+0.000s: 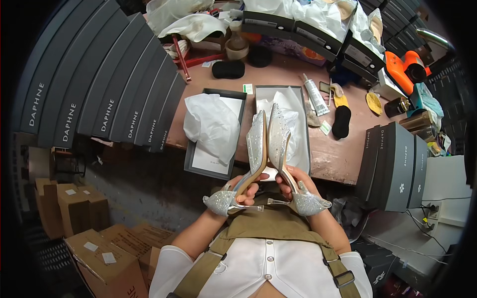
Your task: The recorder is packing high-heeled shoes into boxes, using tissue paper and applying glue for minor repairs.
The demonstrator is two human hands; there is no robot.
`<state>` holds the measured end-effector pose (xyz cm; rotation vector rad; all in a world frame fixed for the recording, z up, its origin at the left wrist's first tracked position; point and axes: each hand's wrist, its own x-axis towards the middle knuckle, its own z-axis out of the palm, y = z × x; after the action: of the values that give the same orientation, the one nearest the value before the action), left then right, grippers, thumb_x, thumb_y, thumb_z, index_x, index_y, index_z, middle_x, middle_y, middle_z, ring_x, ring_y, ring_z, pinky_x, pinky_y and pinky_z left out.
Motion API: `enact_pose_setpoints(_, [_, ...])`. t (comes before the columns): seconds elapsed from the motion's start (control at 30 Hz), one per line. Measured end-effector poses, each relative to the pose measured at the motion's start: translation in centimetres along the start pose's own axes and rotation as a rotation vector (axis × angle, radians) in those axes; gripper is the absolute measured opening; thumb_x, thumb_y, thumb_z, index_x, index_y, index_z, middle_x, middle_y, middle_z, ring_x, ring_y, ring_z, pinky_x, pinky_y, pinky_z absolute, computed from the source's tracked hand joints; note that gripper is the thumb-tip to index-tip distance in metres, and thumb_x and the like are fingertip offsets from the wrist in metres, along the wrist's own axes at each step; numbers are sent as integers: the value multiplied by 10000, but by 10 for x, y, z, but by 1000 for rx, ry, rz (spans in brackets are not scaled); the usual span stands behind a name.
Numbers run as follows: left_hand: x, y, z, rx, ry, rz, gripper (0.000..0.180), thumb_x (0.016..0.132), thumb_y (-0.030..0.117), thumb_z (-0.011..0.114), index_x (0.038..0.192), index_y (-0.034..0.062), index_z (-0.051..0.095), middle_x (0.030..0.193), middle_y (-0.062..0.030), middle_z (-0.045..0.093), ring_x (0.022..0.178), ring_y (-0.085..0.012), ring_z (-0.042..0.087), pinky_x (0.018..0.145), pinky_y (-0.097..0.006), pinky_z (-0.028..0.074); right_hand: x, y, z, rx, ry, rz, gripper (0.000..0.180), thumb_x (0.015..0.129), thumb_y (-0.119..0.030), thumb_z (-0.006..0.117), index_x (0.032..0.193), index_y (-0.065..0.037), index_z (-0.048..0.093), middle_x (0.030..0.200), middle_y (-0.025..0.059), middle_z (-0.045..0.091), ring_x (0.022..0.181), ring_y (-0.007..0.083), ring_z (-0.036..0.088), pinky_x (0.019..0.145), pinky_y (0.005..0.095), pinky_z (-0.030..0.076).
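Two silver, glittery high-heeled shoes are held up side by side, toes pointing away from me and soles turned toward each other. My left hand (247,191) is closed around the middle of the left shoe (255,149). Round the other shoe (279,136), my right hand (297,180) is closed in the same way. Behind them on the table lies an open shoebox (301,94) with white tissue paper (296,130) in it. Left of it sits its dark lid or second box part (241,107), with crumpled tissue (211,124) and a white sheet on it.
Stacked grey shoeboxes (99,79) rise at the left, with more boxes (392,166) at the right. A white tube (315,94), black pads (341,121) and an orange heat gun (402,72) are on the table (198,82). Cartons (104,253) stand on the floor.
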<state>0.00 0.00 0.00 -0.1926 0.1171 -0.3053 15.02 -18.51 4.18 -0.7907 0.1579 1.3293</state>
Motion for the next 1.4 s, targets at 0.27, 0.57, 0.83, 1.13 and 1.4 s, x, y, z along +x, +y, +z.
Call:
enact_pose_setpoints(0.27, [8, -3, -14, -184, -134, 5, 524, 1008, 141, 338, 1450, -57, 137, 935, -136, 485, 503, -122, 517, 618, -290, 499, 6, 1, 20, 43, 91, -7, 295, 941, -321, 508, 944, -32, 570, 811, 62, 598, 558, 93, 514, 439, 204, 433])
enact_pose_setpoints(0.57, [21, -1, 10, -343, -244, 126, 532, 996, 99, 367, 1444, -63, 131, 932, -148, 476, 637, -151, 603, 705, -302, 522, 9, -10, 25, 120, 52, -45, 421, 955, -285, 471, 1211, 47, 509, 814, 65, 584, 544, 71, 533, 437, 171, 464])
enact_pose_setpoints(0.83, [24, 12, 37, -403, -271, 203, 590, 966, 114, 460, 1447, -42, 156, 968, -135, 506, 680, -172, 621, 778, -333, 548, 21, -24, 19, 40, 105, -86, 550, 955, -272, 474, 1383, 46, 341, 871, 55, 590, 583, 70, 509, 437, 174, 479])
enact_pose_setpoints(1.13, [3, 126, 25, 1241, 721, 676, 355, 982, 144, 481, 1298, -15, 463, 1020, -51, 631, 821, -82, 601, 692, -224, 505, 12, -45, 1, -195, 122, -297, 321, 924, -168, 495, 1184, 18, 495, 934, 102, 633, 684, 149, 631, 564, 280, 542])
enact_pose_setpoints(1.4, [70, 73, 87, 2661, 674, 754, 595, 813, 270, 690, 1292, -17, 483, 1330, -220, 451, 1305, -358, 364, 1085, -476, 258, -45, -89, -110, -213, 647, -848, 368, 916, -49, 470, 1279, 9, 446, 921, 89, 625, 726, 147, 625, 632, 277, 530])
